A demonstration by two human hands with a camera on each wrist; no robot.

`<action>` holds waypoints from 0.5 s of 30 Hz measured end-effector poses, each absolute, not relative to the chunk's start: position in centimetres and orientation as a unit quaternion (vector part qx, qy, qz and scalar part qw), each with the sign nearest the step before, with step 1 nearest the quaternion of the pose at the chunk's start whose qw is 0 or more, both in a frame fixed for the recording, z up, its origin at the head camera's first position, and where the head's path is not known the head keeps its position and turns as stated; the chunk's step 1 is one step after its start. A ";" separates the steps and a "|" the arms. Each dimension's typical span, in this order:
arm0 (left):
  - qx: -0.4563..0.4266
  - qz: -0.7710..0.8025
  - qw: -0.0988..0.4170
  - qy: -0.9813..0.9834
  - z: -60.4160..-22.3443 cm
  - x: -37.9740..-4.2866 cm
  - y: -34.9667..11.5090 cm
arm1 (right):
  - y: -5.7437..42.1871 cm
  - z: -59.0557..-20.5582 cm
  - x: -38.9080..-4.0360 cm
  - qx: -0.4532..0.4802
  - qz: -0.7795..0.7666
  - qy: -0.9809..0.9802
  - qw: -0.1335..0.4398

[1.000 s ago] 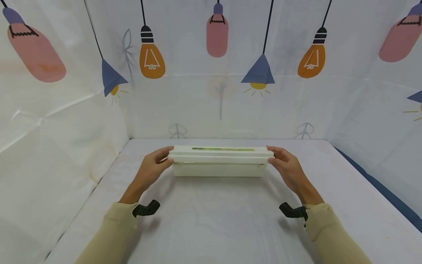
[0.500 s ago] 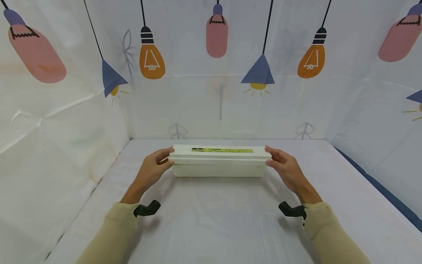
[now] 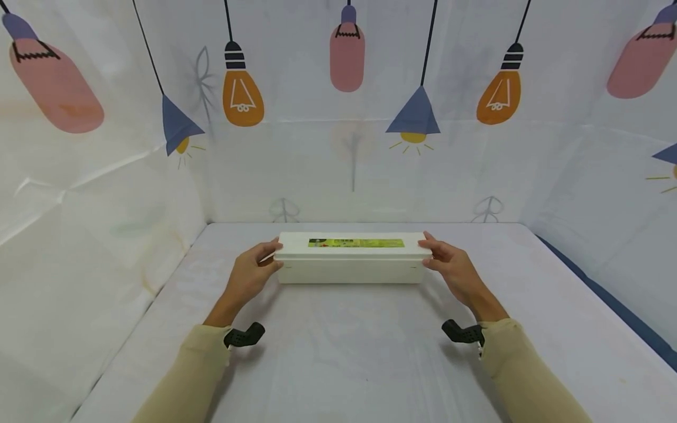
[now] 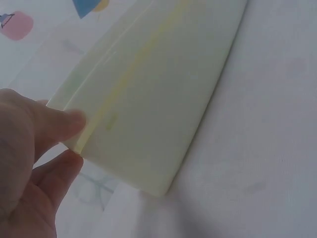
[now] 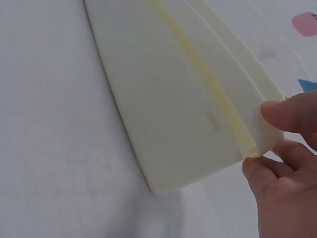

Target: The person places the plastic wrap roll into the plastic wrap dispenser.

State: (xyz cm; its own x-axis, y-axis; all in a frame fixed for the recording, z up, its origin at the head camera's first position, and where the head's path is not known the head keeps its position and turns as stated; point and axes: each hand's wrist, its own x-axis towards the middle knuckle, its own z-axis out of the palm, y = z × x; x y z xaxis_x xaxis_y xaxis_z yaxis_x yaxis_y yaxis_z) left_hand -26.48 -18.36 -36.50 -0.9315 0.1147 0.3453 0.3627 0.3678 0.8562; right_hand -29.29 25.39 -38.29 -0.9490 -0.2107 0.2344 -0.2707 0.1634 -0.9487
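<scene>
A long white lidded box (image 3: 349, 272) lies lengthwise across the far middle of the table. Its lid (image 3: 365, 252) sits level on the base and bears a yellow-green label (image 3: 356, 242). My left hand (image 3: 247, 277) holds the lid's left end, thumb at the front rim and fingers at the end. At the opposite end, my right hand (image 3: 453, 269) grips the lid the same way. Both wrist views show the thumb (image 4: 69, 124) on the lid's front side and fingertips (image 5: 255, 166) by the end edge, beside the yellowish seam. The box's inside is hidden.
The box stands on a white-covered table (image 3: 338, 346). A white sheet printed with hanging lamps (image 3: 414, 114) rises behind it and along both sides. Dark camera mounts (image 3: 244, 335) are strapped at both wrists.
The lid's front edge has come down from a tilt, so the gap under it has closed and the label shows more fully. Both hands have shifted slightly inward with the lid.
</scene>
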 end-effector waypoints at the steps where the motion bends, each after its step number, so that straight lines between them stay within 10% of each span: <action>1: -0.145 -0.543 0.115 -0.819 -36.5 -26.5 -18.3 | 25.3 -38.3 -29.3 0.156 0.626 -0.763 0.024; 15: -0.142 -0.526 0.130 -0.829 -40.2 -29.2 -19.9 | 25.1 -38.6 -30.1 0.140 0.601 -0.786 0.019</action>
